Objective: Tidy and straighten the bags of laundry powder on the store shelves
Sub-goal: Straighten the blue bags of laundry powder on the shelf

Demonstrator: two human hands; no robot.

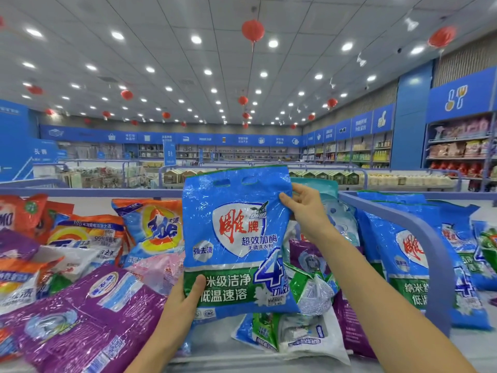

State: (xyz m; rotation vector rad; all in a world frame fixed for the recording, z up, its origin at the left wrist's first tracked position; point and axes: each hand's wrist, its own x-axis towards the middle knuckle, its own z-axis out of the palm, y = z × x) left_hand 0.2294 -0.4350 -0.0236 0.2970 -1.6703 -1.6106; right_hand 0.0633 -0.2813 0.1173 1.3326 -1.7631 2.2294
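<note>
Bag of laundry powder (236, 238), glossy crinkled blue-green plastic, rectangular, upright at frame centre; left hand (185, 294) grips its bottom corner, right hand (306, 205) pinches its upper edge. Purple bags (88, 313) slump lower left.

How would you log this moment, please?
held: glossy blue-and-green plastic laundry-powder bag, upright | left hand: grips lower-left corner | right hand: pinches upper-right edge

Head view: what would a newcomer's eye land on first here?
The blue laundry powder bag, held upright dead centre, with the left hand gripping its lower left corner and the right hand pinching its upper right edge. To the left lies a jumble of bags, a purple bag nearest and an orange Tide bag behind; matching blue bags stand in a row on the right. Overhead hang red lanterns.
</note>
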